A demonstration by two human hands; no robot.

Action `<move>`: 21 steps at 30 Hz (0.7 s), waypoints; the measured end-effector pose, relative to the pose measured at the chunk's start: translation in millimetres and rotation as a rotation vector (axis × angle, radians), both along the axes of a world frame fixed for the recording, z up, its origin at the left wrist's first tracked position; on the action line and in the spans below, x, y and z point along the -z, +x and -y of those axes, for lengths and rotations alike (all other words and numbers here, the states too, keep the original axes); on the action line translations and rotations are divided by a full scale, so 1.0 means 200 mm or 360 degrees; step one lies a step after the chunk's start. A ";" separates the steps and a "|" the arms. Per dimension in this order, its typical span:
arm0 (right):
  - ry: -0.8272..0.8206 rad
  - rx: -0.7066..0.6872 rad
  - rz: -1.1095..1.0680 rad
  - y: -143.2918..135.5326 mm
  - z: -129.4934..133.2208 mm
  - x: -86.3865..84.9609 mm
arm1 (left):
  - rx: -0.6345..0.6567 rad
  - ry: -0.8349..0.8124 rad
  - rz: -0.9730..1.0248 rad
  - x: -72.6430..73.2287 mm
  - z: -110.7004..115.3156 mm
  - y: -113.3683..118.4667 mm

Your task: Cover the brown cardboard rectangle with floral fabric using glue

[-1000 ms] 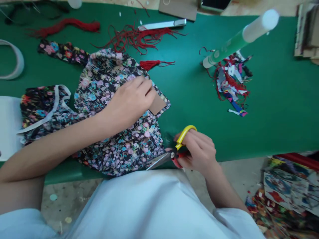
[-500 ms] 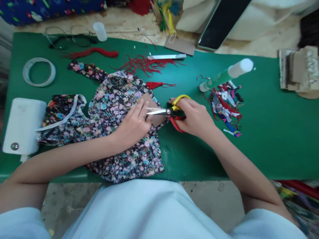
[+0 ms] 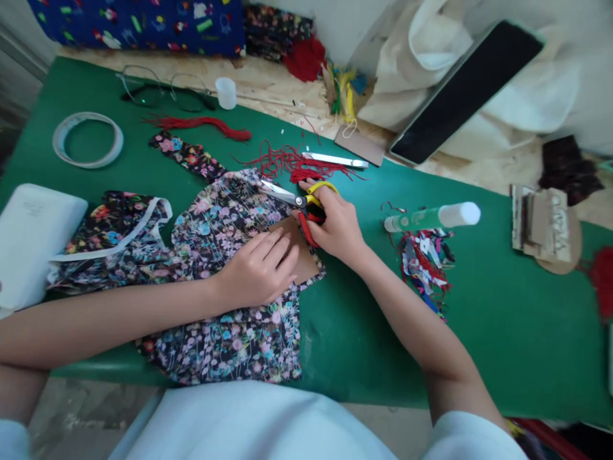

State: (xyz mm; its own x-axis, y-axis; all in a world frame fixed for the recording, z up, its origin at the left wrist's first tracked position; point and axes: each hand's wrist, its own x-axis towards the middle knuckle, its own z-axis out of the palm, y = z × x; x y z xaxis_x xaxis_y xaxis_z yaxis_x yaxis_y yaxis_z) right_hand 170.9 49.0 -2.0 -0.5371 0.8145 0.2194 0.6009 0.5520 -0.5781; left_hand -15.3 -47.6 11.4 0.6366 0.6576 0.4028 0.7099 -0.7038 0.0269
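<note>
One pc of brown card [image 3: 307, 263] is lying on the floral cloth [image 3: 211, 223], nr its right edge, & the cloth is spreading over the green tabletop [image 3: 507, 345] in front of the person. Left hand [image 3: 262, 265] is resting palm-down across card & cloth, fingers extended & slightly bent, pressing rather than gripping; its thumb isn't showing, so can't tell what that's doing. Right hand [image 3: 338, 223] is gripping the scissors [image 3: 299, 201], fingers curling round the yellow & red handles. Blades are pointing up-left over the cloth's upper part; can't tell if they're touching it.

Just beyond the right hand's fingertips, a red tassel [image 3: 305, 174] is lying w/ loose red threads [image 3: 272, 156] & a metal tool [image 3: 335, 160]. Off to the right, a green-&-white tube [image 3: 431, 218] is standing nr a heap of scraps [image 3: 425, 263]. Over on the left, a tape roll [image 3: 60, 144] is lying flat, & a white box [image 3: 41, 236] is sitting next to the cloth's trimmed part. Eyeglasses [image 3: 168, 96] & a small white cup [image 3: 225, 93] are sitting nr the far edge.
</note>
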 end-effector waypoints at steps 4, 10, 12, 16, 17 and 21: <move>0.0007 0.0265 -0.0091 0.05 -0.02 -0.05 | -0.0003 0.0013 0.0042 0.00 -0.01 0.00; -0.0244 -0.0051 0.0718 0.22 -0.09 -0.32 | -0.0013 0.0124 0.0007 0.02 0.00 0.02; -0.0352 -0.0100 0.1083 0.24 -0.10 -0.40 | -0.0017 0.0144 -0.0016 0.02 0.01 0.03; -0.0550 -0.0112 0.1588 0.22 -0.11 -0.49 | -0.0015 0.0160 -0.0070 0.02 0.02 0.03; -0.0559 -0.0084 0.1655 0.21 -0.12 -0.51 | -0.0016 0.0166 -0.0093 0.02 0.02 0.03; -0.0505 -0.0043 0.1819 0.16 -0.14 -0.54 | -0.0037 0.0196 -0.0131 0.04 0.02 0.03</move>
